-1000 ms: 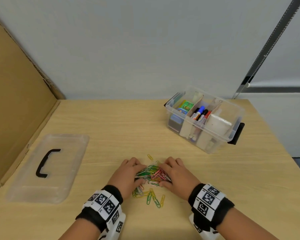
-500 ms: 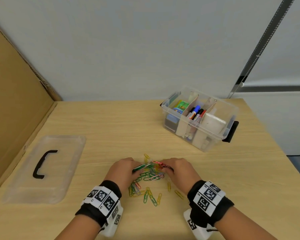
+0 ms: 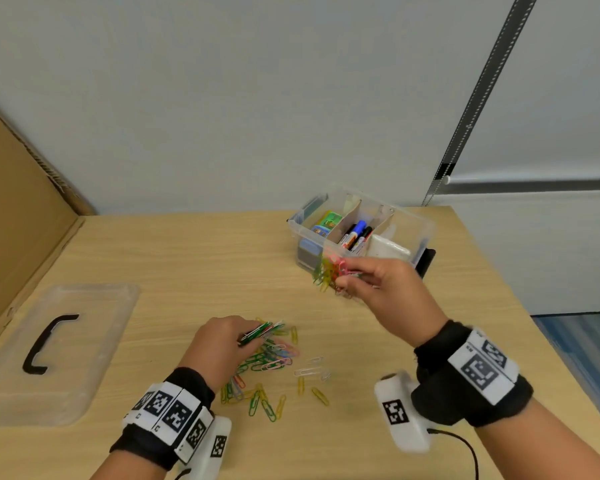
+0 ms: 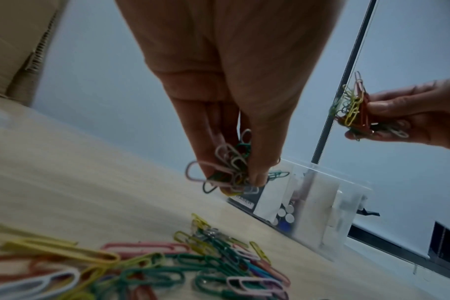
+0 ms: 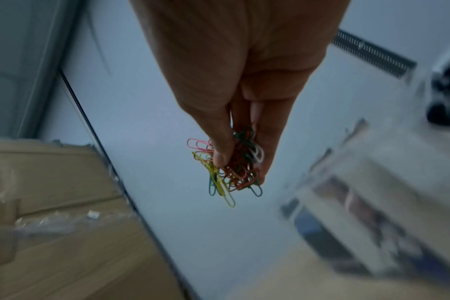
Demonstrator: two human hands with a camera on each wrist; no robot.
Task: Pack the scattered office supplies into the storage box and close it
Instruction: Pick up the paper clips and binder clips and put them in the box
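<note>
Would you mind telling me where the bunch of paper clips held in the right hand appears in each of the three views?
Head: right of centre, in front of the box, pinched by the right hand; bunch.
Left wrist: far right, upper half; bunch.
Right wrist: centre, below the fingertips; bunch.
Shared landmark: the clear box, also at lower right in the left wrist view and blurred at right in the right wrist view.
</note>
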